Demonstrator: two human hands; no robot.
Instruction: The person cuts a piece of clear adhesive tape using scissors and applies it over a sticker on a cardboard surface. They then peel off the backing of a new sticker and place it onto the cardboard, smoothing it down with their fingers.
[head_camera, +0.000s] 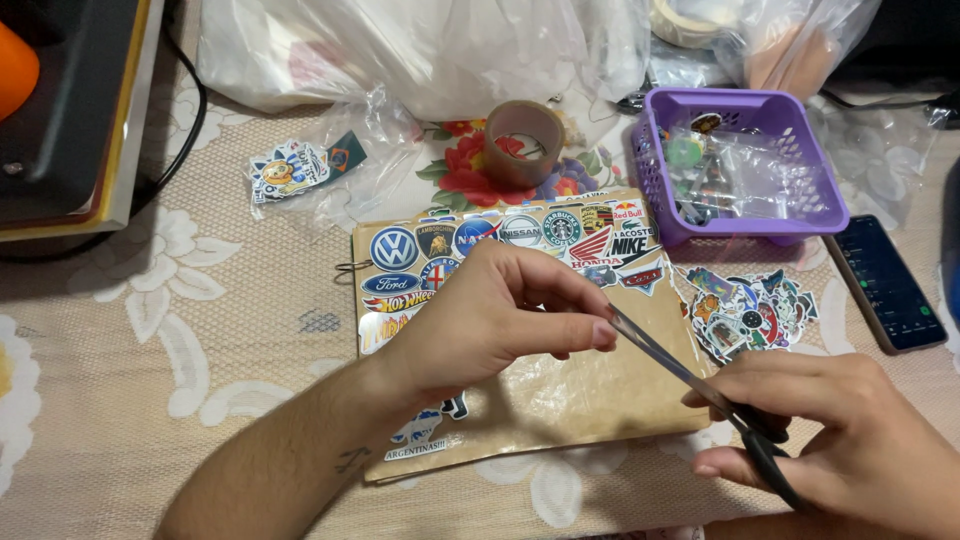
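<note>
My right hand (850, 440) grips the black-handled steel scissors (700, 385), their handles mostly hidden in my fingers. My left hand (500, 315) pinches the blade tips over the brown sticker-covered notebook (600, 390); anything between my fingertips is too small to see. The purple plastic basket (800, 215) holds bagged stickers.

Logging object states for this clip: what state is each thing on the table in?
Scissors: blades nearly shut, tip at the left hand's fingertips.
Left hand: pinching at the blade tip.
Right hand: grip closed on the scissors' handles.
Brown notebook: closed, flat, cover partly stickered.
Tape roll: lying flat.
Purple basket: upright, holding small bags.
Phone: screen lit, face up.
Loose stickers: piled beside the notebook.
</note>
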